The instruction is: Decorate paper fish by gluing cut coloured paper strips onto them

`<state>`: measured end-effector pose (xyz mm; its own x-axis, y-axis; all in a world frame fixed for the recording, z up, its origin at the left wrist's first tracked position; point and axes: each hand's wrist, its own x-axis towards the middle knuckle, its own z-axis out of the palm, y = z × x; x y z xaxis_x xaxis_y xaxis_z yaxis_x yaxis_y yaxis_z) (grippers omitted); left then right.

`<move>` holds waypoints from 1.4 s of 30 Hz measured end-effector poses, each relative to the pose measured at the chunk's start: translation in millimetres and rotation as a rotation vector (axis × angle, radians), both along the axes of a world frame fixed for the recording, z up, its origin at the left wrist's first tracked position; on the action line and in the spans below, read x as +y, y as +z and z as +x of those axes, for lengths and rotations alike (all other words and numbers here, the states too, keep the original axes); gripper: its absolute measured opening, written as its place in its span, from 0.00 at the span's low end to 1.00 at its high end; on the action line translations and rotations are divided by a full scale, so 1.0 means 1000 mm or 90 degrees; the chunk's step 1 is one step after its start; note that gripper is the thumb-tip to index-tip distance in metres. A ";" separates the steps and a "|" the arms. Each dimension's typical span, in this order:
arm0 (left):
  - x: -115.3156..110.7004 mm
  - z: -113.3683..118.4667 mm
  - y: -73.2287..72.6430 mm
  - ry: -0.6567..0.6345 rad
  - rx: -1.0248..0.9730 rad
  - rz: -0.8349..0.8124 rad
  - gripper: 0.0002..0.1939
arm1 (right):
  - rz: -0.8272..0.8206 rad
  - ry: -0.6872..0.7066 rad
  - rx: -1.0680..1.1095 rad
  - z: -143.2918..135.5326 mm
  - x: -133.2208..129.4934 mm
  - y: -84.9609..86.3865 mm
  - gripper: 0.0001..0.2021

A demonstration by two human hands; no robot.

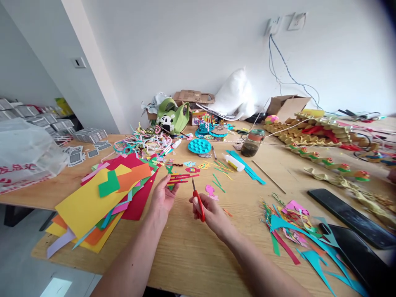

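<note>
My left hand (163,196) is closed on red paper strips (182,177), which stick out to the right across a cut paper piece with green and yellow on it. In my right hand (212,214) are red-handled scissors (199,206), their blades pointing up close to the strips' right ends. I cannot tell whether the blades touch the strips. Just beyond lie small paper fish: a red one (192,170), a pale blue one (189,163) and a yellow one (203,166). A pink paper fish (210,190) lies above my right hand, beside thin green strips (218,182).
Coloured paper sheets (89,202) are stacked at the left. Paper scraps (287,227) and dark phones (349,214) lie at the right. Farther back are a blue round palette (199,146), a glue bottle (234,162), a jar (253,143) and a wooden stick (269,177).
</note>
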<state>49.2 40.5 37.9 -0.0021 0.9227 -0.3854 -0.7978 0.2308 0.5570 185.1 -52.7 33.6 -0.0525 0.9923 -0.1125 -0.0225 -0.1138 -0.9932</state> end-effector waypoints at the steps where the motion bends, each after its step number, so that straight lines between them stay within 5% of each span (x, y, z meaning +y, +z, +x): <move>1: 0.000 0.001 -0.001 -0.004 0.003 0.001 0.07 | 0.001 -0.003 -0.003 0.000 0.000 -0.001 0.30; 18: -0.004 0.003 -0.008 -0.005 0.068 0.102 0.09 | -0.008 -0.035 -0.014 0.002 0.003 -0.005 0.30; 42: -0.006 0.005 -0.004 -0.010 0.076 0.078 0.07 | -0.024 -0.070 0.007 0.003 0.004 -0.007 0.30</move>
